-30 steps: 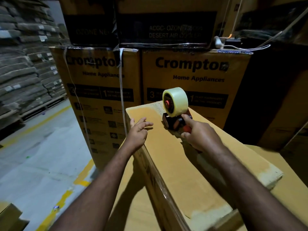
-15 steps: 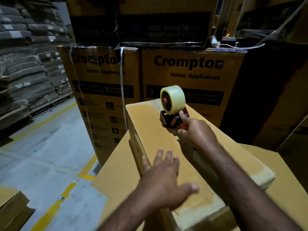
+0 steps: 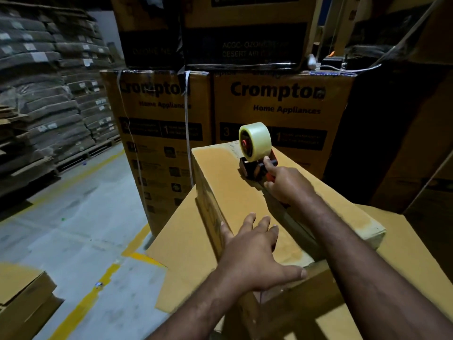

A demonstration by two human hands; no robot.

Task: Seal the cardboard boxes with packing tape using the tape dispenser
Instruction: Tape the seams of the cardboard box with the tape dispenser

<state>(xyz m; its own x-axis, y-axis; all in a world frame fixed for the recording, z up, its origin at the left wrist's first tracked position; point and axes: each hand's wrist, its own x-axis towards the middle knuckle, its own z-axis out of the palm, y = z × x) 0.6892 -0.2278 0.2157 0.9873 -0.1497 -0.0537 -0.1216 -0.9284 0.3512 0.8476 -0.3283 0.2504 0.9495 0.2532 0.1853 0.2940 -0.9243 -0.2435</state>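
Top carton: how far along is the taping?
Done: flaps closed on the top carton. In hand: right hand grips the tape dispenser near the far end; left hand rests flat on the near end. Left: finishing this seam; laid tape is too dim to confirm.

left hand (image 3: 255, 256) has come back to the near end of the box (image 3: 220, 173), flat.

The right hand (image 3: 286, 186) grips the handle of the tape dispenser (image 3: 253, 169), which rests on the far end of the long cardboard box (image 3: 220, 173), its tape roll (image 3: 258, 141) upright. The left hand (image 3: 252, 256) lies flat on the box's near end, fingers (image 3: 248, 220) spread. Printed cartons (image 3: 282, 106) stand stacked behind.
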